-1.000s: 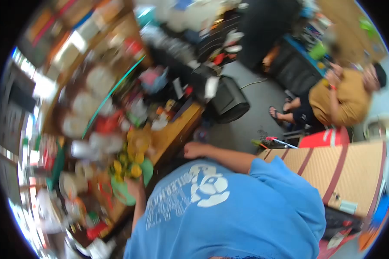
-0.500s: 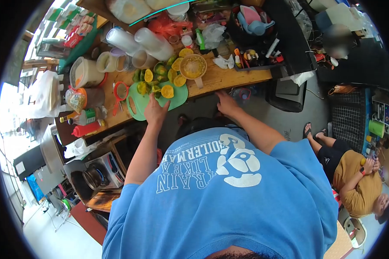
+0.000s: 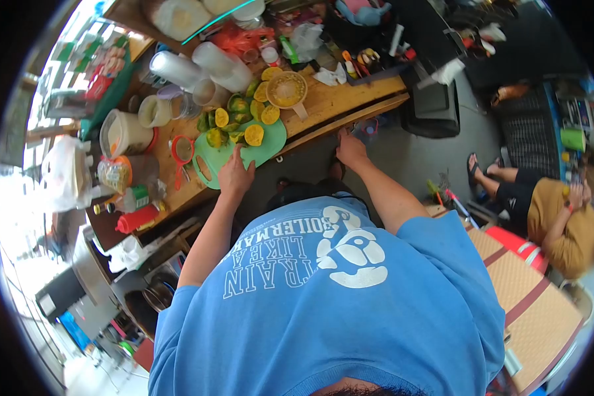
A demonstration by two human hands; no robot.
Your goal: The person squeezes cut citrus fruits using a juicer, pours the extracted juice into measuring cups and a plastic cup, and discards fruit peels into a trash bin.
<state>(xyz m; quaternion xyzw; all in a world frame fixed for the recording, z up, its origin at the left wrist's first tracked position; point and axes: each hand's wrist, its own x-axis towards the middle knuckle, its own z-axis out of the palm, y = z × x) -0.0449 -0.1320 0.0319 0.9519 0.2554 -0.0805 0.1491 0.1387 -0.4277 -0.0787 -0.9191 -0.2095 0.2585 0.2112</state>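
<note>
My left hand [image 3: 236,175] is at the near edge of a green cutting board [image 3: 270,146], fingers apart, its fingertips over the board. Cut green-skinned citrus halves [image 3: 253,135] with orange flesh lie on and behind the board. My right hand [image 3: 352,149] is at the table's front, its curled fingers at the wooden front of a drawer [image 3: 376,113]. A dark gap shows between this front and the tabletop. Behind the board sits a citrus juicer [image 3: 287,90] with a handle and yellow pulp in it.
Stacked plastic cups [image 3: 221,66], tubs [image 3: 127,132] and a red-rimmed strainer [image 3: 183,150] stand on the wooden table. A red squeeze bottle [image 3: 136,219] lies at the left. A black bin [image 3: 431,109] is right of the table. Another person [image 3: 561,218] sits at the far right.
The drawer front has come out from under the tabletop at my right hand. My left hand has drawn back slightly from the citrus. The view has shifted and turned a little.
</note>
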